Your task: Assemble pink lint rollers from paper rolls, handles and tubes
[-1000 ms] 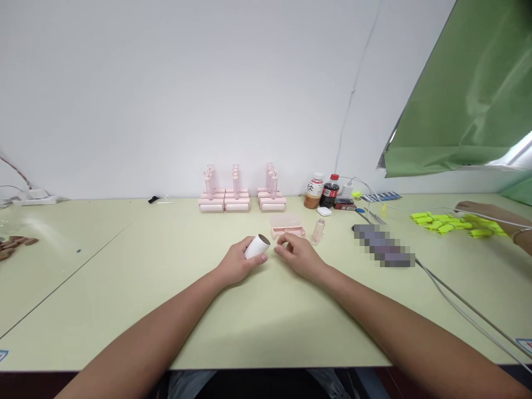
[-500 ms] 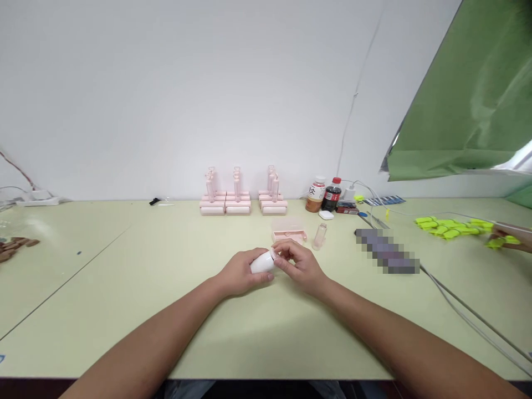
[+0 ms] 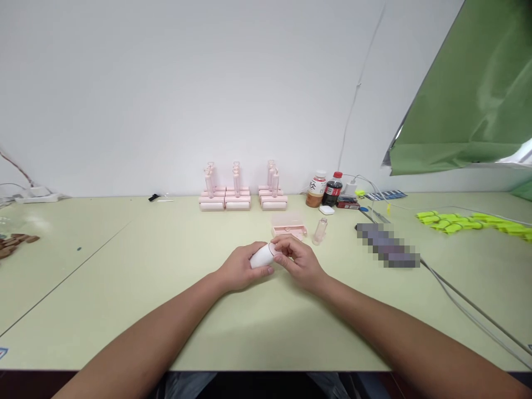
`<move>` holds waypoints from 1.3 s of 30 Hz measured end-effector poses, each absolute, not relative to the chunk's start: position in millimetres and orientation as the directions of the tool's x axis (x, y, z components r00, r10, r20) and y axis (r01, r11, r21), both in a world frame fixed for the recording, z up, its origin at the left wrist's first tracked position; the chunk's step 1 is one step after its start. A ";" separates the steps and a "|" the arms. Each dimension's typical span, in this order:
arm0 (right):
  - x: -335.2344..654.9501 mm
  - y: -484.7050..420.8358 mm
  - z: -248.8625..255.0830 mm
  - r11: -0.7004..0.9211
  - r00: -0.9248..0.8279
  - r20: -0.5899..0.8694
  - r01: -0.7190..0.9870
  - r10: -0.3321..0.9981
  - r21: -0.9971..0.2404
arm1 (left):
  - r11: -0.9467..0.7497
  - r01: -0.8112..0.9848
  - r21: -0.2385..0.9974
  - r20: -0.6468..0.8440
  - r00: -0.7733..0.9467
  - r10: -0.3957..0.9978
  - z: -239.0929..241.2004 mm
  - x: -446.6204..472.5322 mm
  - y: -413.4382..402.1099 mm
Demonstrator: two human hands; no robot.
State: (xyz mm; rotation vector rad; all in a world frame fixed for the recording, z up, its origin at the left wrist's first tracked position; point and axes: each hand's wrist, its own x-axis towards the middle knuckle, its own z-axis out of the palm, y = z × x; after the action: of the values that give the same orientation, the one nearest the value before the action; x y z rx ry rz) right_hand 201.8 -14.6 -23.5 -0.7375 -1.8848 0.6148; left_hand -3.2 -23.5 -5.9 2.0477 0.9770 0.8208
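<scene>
My left hand [image 3: 240,268] is wrapped round a short white roll [image 3: 261,256] lying sideways just above the pale green table [image 3: 124,266]. My right hand [image 3: 300,261] meets the roll's right end, fingers pinched against it; what they pinch is too small to make out. Just behind my hands lie a pink plastic tray piece [image 3: 288,229] and a small clear cap [image 3: 320,230].
Three groups of pink rollers with upright handles [image 3: 236,194] stand at the back by the wall. Two bottles [image 3: 325,190], a charger and cables sit at back right. Yellow-green pieces [image 3: 461,223] lie far right, brown pieces [image 3: 14,243] far left.
My right hand moved left from beside the pink tray piece to the end of the roll. Another person's hand at the far right, seen earlier by the yellow-green pieces, has left the view.
</scene>
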 end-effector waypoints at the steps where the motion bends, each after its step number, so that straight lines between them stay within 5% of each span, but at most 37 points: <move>1: 201.0 -15.4 -23.3 0.684 -0.324 0.609 0.218 0.724 -0.696 | -0.460 0.375 0.805 0.238 0.507 0.829 -5.4 -2.8 -24.0; 8: 193.6 -22.5 -20.4 0.667 -0.223 0.629 0.196 0.745 -0.719 | -0.428 0.380 0.820 0.212 0.492 0.844 -4.7 1.9 -27.2; 15: 199.1 -19.7 -19.2 0.668 -0.298 0.607 0.176 0.736 -0.723 | -0.409 0.374 0.832 0.213 0.466 0.859 -3.6 0.9 -28.5; 21: 201.3 -30.5 -12.9 0.735 -0.079 0.735 0.177 0.673 -0.654 | -0.393 0.406 0.825 0.226 0.401 0.888 -5.9 -1.3 -24.3; 25: 201.8 -33.0 -4.1 0.715 -0.447 0.578 0.248 0.683 -0.653 | -0.405 0.400 0.822 0.256 0.376 0.891 -6.4 -0.6 -25.6; 32: 237.7 5.0 0.5 0.345 -0.207 0.314 0.800 0.926 -0.490 | -0.171 0.101 0.980 0.149 0.194 0.970 -2.1 0.2 -23.0; 39: 240.5 18.2 -14.9 0.264 -0.233 0.132 0.908 0.964 -0.327 | -0.129 0.132 0.983 0.132 -0.016 0.991 -5.2 -4.0 -13.6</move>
State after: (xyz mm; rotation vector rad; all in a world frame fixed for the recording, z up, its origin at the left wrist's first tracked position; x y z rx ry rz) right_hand 240.5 18.2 -14.9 -1.7192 -2.2352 0.2601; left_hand -4.0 -13.6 -5.2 1.3931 1.2596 1.2593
